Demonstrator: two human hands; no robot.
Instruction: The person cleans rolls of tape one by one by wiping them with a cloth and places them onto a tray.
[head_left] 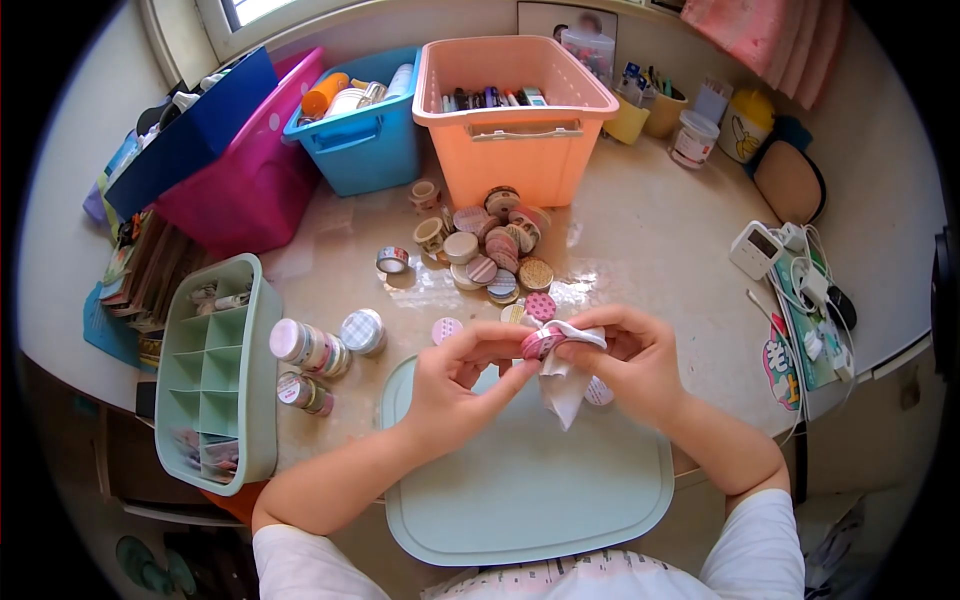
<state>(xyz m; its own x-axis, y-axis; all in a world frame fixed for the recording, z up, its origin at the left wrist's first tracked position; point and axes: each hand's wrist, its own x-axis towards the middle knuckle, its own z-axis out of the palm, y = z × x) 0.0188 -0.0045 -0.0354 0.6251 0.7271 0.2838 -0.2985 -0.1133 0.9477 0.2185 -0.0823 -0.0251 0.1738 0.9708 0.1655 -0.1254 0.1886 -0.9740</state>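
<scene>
My left hand point(460, 378) pinches a pink patterned tape roll point(543, 342) at its left side. My right hand point(632, 365) grips a white cloth or tissue point(565, 388) against the same roll, and the cloth hangs down below it. Both hands are above the far edge of a pale green lid point(530, 500). Just beyond them a pink dotted roll point(540, 306) lies on the table, with a heap of tape rolls point(502, 248) behind it. A light pink roll point(447, 330) is beside my left hand, and another patterned roll point(599, 391) shows under my right hand.
A green divided box point(265, 400) stands at the left, beside stacked tape rolls point(312, 347). Orange point(515, 160), blue point(350, 160) and magenta point(245, 190) bins line the back. White cables and a charger point(755, 250) lie at the right.
</scene>
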